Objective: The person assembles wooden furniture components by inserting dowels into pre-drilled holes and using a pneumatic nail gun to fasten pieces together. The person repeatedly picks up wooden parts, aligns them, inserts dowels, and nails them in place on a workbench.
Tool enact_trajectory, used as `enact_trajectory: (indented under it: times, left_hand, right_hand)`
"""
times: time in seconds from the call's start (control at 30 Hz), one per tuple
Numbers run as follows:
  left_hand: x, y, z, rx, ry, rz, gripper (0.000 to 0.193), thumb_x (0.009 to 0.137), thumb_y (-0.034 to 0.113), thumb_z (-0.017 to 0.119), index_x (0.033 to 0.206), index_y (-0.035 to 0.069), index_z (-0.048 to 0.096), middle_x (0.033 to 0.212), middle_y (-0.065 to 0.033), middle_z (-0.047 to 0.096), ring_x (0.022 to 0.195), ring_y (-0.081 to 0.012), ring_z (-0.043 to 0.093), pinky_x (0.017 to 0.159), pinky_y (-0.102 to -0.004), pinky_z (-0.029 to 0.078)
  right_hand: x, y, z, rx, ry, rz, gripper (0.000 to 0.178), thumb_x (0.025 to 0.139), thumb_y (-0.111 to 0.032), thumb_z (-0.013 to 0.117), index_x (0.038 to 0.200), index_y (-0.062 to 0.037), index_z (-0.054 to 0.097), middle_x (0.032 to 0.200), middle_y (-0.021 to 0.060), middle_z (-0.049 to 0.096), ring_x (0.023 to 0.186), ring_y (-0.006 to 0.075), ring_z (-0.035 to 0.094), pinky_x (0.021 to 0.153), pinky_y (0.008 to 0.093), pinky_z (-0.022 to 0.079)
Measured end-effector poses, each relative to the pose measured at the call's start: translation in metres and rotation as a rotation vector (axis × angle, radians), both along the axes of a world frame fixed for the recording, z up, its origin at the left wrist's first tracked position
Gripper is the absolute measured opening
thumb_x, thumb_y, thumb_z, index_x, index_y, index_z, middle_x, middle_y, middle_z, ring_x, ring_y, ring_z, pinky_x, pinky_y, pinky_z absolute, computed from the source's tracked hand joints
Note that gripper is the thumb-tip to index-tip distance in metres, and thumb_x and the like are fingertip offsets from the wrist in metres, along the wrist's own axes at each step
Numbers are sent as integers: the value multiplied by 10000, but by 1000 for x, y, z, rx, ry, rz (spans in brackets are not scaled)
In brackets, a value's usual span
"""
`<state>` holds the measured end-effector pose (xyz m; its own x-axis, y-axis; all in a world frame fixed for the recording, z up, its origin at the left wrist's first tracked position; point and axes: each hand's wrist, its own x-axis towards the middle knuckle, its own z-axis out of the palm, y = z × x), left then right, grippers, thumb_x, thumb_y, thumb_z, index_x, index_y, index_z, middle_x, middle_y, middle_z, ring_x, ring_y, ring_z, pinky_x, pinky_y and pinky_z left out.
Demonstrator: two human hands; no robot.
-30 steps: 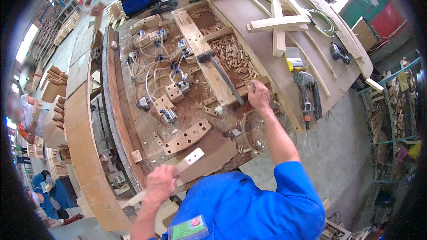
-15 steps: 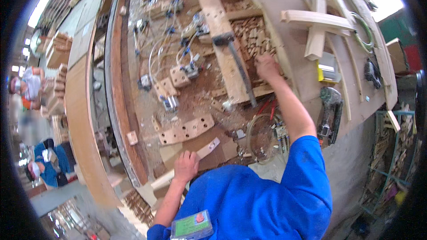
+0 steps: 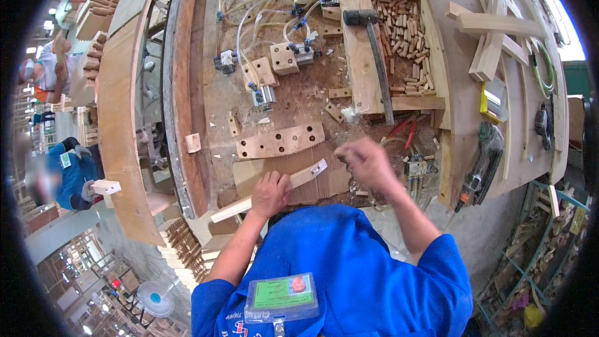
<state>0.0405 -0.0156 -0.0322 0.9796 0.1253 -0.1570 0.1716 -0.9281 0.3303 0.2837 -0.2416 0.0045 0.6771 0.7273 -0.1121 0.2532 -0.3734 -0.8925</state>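
Note:
My left hand (image 3: 271, 193) is closed around a pale wooden strip (image 3: 306, 175), which lies slantwise over a piece of cardboard (image 3: 246, 171). At its far right end the strip shows small holes. Just right of that end is my right hand (image 3: 369, 163), its fingers curled together; whatever they may hold is too small to make out. Beyond both hands lies a wooden block with several drilled holes (image 3: 281, 141). Short wooden dowels (image 3: 405, 31) fill a framed compartment at the far right. A black-headed mallet (image 3: 377, 62) rests on the plank beside it.
Pneumatic clamps with clear hoses (image 3: 293, 56) spread over the far bench. Red-handled pliers (image 3: 410, 134) lie below the dowel compartment. A power tool (image 3: 483, 162) and crossed wooden pieces (image 3: 493, 31) sit at right. Two other people (image 3: 68, 175) work off to the left.
My right hand has come from the dowel compartment back toward the strip's end. My left hand stays on the strip. The whole view has shifted and turned.

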Motion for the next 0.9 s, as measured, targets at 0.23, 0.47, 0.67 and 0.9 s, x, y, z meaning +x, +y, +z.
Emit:
enact_trajectory:
  times: [0.23, 0.47, 0.67, 0.9]
  left_hand:
    - [-3, 1, -5, 1, -71, 7, 391, 770, 156, 749, 1130, 124, 599, 951, -97, 558, 919, -319, 616, 755, -459, 525]
    - [-6, 2, -9, -2, -104, 10, 384, 763, 178, 765, 1101, 126, 588, 949, -90, 550, 911, -307, 612, 738, -454, 518]
    - [-8, 3, -10, -9, -86, 0, 391, 766, 213, 781, 1099, 129, 594, 960, -88, 557, 915, -296, 614, 740, -452, 516]
    - [-7, 3, -13, 36, -51, -18, 371, 787, 232, 775, 1101, 125, 609, 948, -93, 563, 912, -302, 618, 745, -458, 516]
  right_hand:
    - [-65, 21, -19, -74, 30, 111, 154, 961, -135, 706, 1041, -5, 727, 966, 226, 710, 910, 443, 709, 792, 495, 581]
    - [-53, 26, -30, -110, -124, 324, 140, 917, -81, 679, 1038, -11, 688, 935, 222, 669, 874, 474, 682, 769, 554, 564]
    - [-46, 49, -31, -166, -124, 403, 132, 914, -115, 723, 947, 2, 671, 862, 240, 689, 835, 455, 701, 736, 532, 564]
    - [-66, 54, -33, -249, 81, 80, 259, 935, -230, 781, 911, 3, 672, 788, 245, 708, 731, 431, 729, 657, 500, 571]
